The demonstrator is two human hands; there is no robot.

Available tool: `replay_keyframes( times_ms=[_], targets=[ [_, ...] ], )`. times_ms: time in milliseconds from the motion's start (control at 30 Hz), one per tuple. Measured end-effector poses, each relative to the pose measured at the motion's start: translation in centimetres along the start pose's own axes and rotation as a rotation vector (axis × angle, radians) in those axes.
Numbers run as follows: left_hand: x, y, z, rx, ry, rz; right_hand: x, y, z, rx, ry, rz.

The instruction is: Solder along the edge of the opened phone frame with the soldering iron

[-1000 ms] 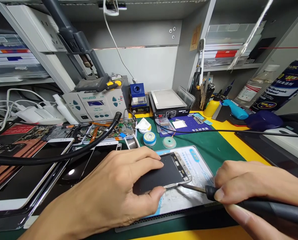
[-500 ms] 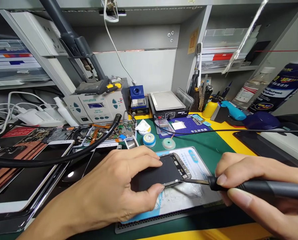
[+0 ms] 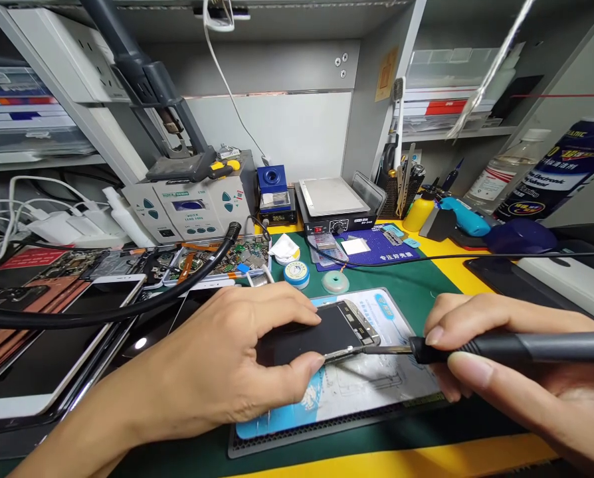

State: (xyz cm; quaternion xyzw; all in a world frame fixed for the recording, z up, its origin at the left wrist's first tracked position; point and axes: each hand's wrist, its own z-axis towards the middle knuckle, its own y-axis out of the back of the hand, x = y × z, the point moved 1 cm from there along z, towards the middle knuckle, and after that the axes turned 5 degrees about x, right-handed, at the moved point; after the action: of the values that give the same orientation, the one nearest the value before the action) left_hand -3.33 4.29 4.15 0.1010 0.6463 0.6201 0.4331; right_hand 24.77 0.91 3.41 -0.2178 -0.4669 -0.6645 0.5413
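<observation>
A dark phone screen assembly [image 3: 311, 338] lies face down on a white and blue printed mat, its small metal parts showing at the right end. My left hand [image 3: 232, 358] grips it by its long edges, thumb on the near side and fingers on the far side. In my right hand [image 3: 496, 358] is a soldering iron [image 3: 536, 348] with a black handle, held like a pen. Its tip lies along the near edge of the screen, close to the right corner; whether it touches cannot be told.
Behind the printed mat [image 3: 377, 405] stand a solder tin [image 3: 296, 273], a green round dish [image 3: 335, 281] and a hot plate [image 3: 334, 199]. A black hose [image 3: 187, 292] arches over phones at left. A thin cord [image 3: 476, 257] crosses at right.
The iron's tip has slid slightly left along the screen's near edge, and its handle sits a little higher in view. My left hand keeps its grip. The whole view has shifted slightly.
</observation>
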Motion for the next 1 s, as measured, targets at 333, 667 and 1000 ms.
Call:
replay_keyframes(
  times_ms=[333,667,1000],
  targets=[
    [-0.1,-0.1,0.0,-0.014,-0.004,-0.032,-0.3,0.5,0.3,0.067,0.075,-0.058],
    [-0.3,0.1,0.2,-0.012,-0.008,-0.042,0.1,0.0,-0.7,0.033,0.138,-0.171],
    [-0.4,-0.1,0.3,-0.031,-0.013,-0.024,-1.0,0.4,-1.7,0.18,0.278,-0.196]
  ],
)
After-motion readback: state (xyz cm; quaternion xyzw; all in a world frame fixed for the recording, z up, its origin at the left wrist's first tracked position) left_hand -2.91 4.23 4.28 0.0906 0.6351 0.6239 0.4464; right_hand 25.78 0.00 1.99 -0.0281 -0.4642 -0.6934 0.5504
